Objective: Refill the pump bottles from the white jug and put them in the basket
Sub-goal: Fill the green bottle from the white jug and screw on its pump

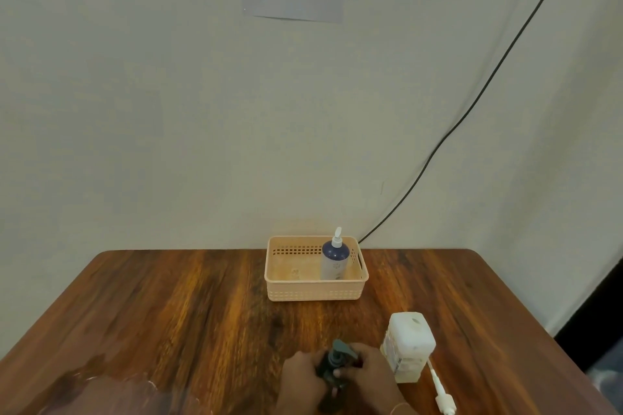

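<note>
At the near left of the wooden surface [168, 313] there is a wet-looking sheen, perhaps a spill or some clear wrap; it is too blurred to tell which. Moving right, the left hand [298, 377] is wrapped around the body of a dark pump bottle [332, 381] standing close to the near edge, and the right hand [367, 371] has its fingers closed about the bottle's neck, just under the grey-green pump head [342, 352]. Both hands are occupied with that one bottle, and it looks to me as though the pump is being screwed on or off; which way it is going cannot be read from here, nor how full the bottle is. Farther back, about the middle of the surface and against the wall, sits the peach basket [315, 293], and in its right half stands a blue-and-white pump bottle [334, 261], upright with its white pump fitted. I would count that one as finished. Just right of the hands stands the white jug [409, 347], upright, with what seems to be an open hole in its top, though that is hard to make out. Beside it, near the front edge, lies a loose white pump [440, 391] with its tube toward the jug. So, by my reckoning, one bottle is done, the dark one is in hand, and it has yet to reach the basket.
</note>
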